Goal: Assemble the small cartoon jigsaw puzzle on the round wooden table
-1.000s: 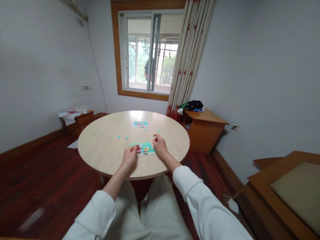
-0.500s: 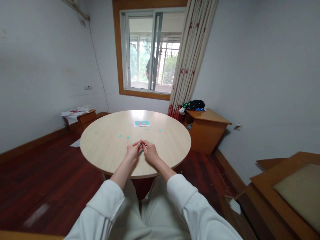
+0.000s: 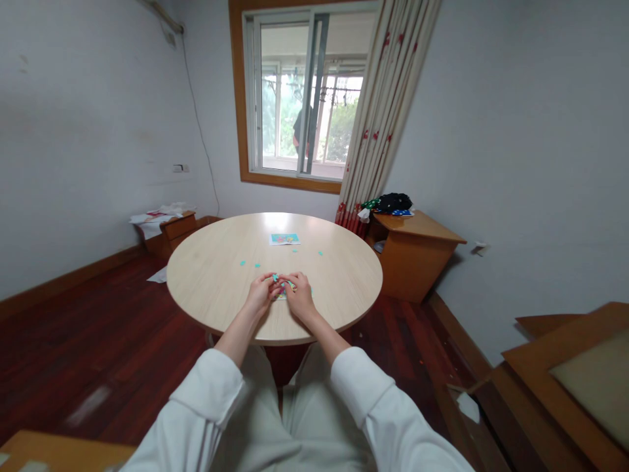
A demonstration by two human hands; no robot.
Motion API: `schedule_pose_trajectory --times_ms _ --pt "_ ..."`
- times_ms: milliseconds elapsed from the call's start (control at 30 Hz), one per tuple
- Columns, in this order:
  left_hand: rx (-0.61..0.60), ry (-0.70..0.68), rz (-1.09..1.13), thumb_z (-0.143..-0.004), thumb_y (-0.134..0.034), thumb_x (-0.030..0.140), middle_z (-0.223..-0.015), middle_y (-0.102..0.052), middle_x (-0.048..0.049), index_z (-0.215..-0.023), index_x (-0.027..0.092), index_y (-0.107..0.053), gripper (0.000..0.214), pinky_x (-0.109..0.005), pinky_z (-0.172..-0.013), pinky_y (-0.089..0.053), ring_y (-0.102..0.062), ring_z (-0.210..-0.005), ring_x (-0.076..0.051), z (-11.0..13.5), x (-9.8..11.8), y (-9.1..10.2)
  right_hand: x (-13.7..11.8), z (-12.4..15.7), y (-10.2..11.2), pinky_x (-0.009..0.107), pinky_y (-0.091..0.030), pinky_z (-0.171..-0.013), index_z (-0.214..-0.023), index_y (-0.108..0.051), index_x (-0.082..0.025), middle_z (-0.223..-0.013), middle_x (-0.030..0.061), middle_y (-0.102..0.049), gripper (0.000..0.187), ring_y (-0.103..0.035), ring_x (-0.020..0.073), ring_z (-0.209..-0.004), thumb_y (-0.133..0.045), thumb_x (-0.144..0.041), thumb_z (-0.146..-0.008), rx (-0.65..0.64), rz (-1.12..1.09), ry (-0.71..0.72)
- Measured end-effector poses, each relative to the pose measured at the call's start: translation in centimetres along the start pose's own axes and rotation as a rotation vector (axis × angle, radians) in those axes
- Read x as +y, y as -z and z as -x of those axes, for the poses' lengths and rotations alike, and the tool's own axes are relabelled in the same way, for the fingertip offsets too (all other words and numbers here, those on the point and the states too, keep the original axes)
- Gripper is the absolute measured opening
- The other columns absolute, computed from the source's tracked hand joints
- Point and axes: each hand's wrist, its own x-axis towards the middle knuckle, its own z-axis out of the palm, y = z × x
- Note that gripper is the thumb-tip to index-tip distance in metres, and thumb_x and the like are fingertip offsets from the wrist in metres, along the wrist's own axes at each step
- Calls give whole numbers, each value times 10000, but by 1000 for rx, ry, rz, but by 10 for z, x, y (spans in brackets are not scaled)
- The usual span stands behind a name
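Note:
My left hand (image 3: pixel 260 294) and my right hand (image 3: pixel 298 296) meet over a small colourful jigsaw picture (image 3: pixel 285 292) near the front edge of the round wooden table (image 3: pixel 216 288). Their fingertips pinch together round a small teal puzzle piece (image 3: pixel 276 278) held between them just above the picture. The hands hide most of the picture. A second small picture card (image 3: pixel 284 238) lies farther back on the table. A few loose teal pieces (image 3: pixel 249 264) lie to the left and another (image 3: pixel 320 252) to the right.
A wooden side cabinet (image 3: pixel 417 252) with dark cloth on top stands right of the table by the curtain (image 3: pixel 388 111). A low wooden box (image 3: pixel 171 226) with papers sits at the left wall. Wooden furniture (image 3: pixel 565 367) fills the right foreground. A person stands outside the window (image 3: pixel 299 98).
My right hand came in from the picture's right edge to meet my left hand over the middle. The two hands now pinch a small piece together. The camera shifted slightly.

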Motion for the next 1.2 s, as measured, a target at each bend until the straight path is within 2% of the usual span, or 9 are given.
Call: schedule_pose_trajectory --times_ms 133,400,533,633,767,900,1067,1200 --pt "-14 -10 -25 -717 -608 53 -699 -667 -40 -785 129 -594 102 -172 -523 -465 -625 -588 -96 1 0 -1 1 2 -4 325 -434 -849 -926 -724 -239 -892 46 -590 279 -523 181 -897 -534 -90 -786 -9 11 15" --pt "-91 -133 -152 -631 -711 156 -718 -665 -46 -721 114 -646 118 -255 -659 -502 -621 -665 -122 2 6 5 -1 2 2 326 -415 -863 -960 -719 -228 -879 45 -588 304 -520 181 -885 -499 -91 -801 17 3 13" --pt "-83 -153 -201 -632 -709 172 -722 -665 -46 -726 121 -647 124 -269 -694 -498 -622 -671 -125 1 9 7 -2 2 3 323 -418 -857 -979 -712 -241 -878 42 -593 323 -520 180 -890 -485 -92 -805 19 -10 -7" --pt "-48 -152 -219 -639 -691 159 -722 -672 -53 -731 124 -641 110 -275 -678 -503 -623 -649 -129 -1 9 8 -2 2 4 332 -414 -866 -977 -711 -236 -876 43 -598 305 -522 182 -885 -492 -106 -809 13 -9 -4" --pt "65 -190 -339 -632 -693 181 -724 -682 -64 -773 132 -641 158 -299 -633 -504 -627 -630 -155 -9 11 13 0 2 4 328 -425 -856 -958 -707 -230 -880 45 -602 269 -529 185 -893 -503 -133 -812 22 -9 -26" --pt "103 -225 -427 -579 -734 177 -669 -663 -57 -682 126 -651 142 -304 -661 -496 -634 -707 -187 -18 17 23 5 4 3 330 -436 -860 -947 -697 -212 -917 58 -618 252 -540 191 -929 -488 -150 -821 15 -9 -61" --pt "109 -187 -565 -495 -772 126 -587 -641 -54 -565 122 -673 122 -278 -597 -456 -587 -620 -168 -25 21 34 14 4 0 335 -439 -859 -900 -687 -184 -932 71 -632 240 -545 192 -916 -477 -124 -798 32 5 -132" --pt "50 -105 -670 -473 -790 121 -524 -629 -53 -541 126 -687 124 -260 -522 -400 -536 -520 -141 -27 23 36 20 4 -3 322 -449 -823 -868 -679 -188 -902 61 -631 240 -550 182 -871 -466 -118 -782 55 -3 -154"
